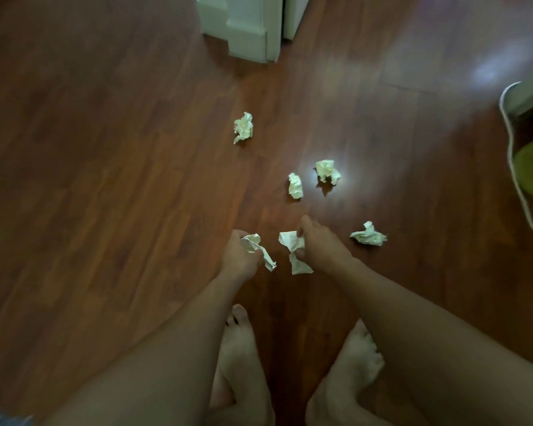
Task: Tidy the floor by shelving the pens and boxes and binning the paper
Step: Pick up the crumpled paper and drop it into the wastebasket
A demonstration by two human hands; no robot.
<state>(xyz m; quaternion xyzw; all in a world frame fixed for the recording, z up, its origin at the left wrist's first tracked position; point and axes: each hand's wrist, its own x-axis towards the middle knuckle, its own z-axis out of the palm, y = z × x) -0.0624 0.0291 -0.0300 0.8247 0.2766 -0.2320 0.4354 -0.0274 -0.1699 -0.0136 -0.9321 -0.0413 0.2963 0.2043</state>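
White, crumpled paper wads (pixel 243 127) lie scattered on red-brown wooden floor (pixel 105 149).

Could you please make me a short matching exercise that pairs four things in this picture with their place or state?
Things:
1. left hand
2. white cord
3. white door frame
4. bare feet

Places or states:
A. at the top of the view
B. has its grip on a crumpled paper
C. at the bottom of the view
D. curves along the right edge

Pairs: 1-B, 2-D, 3-A, 4-C
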